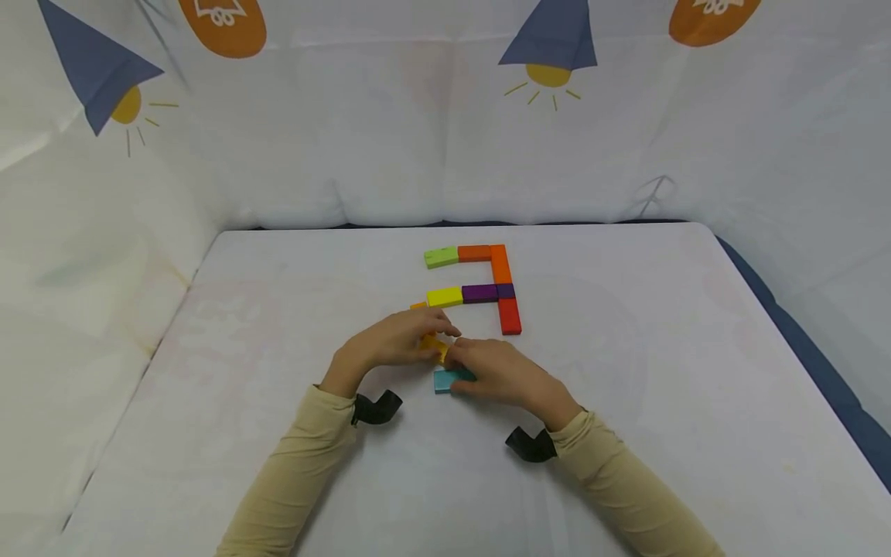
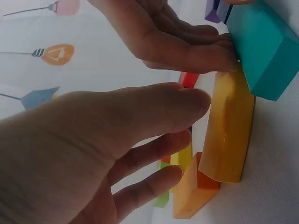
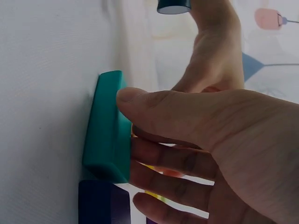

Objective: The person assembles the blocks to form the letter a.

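My right hand [image 1: 504, 375] pinches a teal block [image 3: 107, 126], its thumb on the near side and its fingers on the far side. That teal block [image 2: 264, 49] stands against one end of a golden-yellow block [image 2: 226, 126]. Beside the yellow block is my left hand [image 1: 390, 344]; its thumb is close to the block's side and its fingers are loosely extended. An orange block [image 2: 194, 189] lies at the yellow block's other end. A dark blue block [image 3: 96, 203] sits by the teal one, hidden under my right hand in the head view.
Farther back on the white table [image 1: 612, 348] lie a light green block [image 1: 442, 257], orange blocks [image 1: 501, 263], a bright yellow block [image 1: 444, 297], a purple block [image 1: 480, 293] and a red block [image 1: 510, 317]. White printed fabric [image 1: 390, 139] hangs behind.
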Demonstrator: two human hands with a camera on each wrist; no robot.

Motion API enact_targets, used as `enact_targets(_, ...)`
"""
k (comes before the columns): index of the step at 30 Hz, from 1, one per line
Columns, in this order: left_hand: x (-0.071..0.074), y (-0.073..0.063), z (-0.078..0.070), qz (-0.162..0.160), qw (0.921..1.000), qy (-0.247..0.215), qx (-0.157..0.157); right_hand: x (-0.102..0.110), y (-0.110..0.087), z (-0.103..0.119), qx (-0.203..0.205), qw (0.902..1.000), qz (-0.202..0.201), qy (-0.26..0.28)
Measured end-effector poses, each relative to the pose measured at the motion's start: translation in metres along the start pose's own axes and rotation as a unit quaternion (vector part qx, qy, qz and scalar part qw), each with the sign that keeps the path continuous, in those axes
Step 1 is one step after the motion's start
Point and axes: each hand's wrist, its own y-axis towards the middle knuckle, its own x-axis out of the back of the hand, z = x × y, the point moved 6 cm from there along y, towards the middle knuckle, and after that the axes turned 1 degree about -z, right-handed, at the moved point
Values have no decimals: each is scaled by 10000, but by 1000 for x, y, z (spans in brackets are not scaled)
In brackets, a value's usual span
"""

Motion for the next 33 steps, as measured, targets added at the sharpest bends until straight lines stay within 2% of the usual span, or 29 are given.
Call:
enact_targets(7, -3, 1, 0, 83, 10000, -5, -46, -4, 1, 2, -97, 9996, 76, -255)
enact_targets(12, -6, 2, 1, 125, 9999, 25, -15, -4, 1, 2, 35, 9994, 44, -346)
enact_targets(19, -6, 2, 1, 99, 9999, 18, -70, 2, -1, 1, 262, 9997, 2, 3)
enact_targets(33, -5, 1, 0, 127, 9999, -98, -63, 12, -4, -8, 246, 9995, -68, 169)
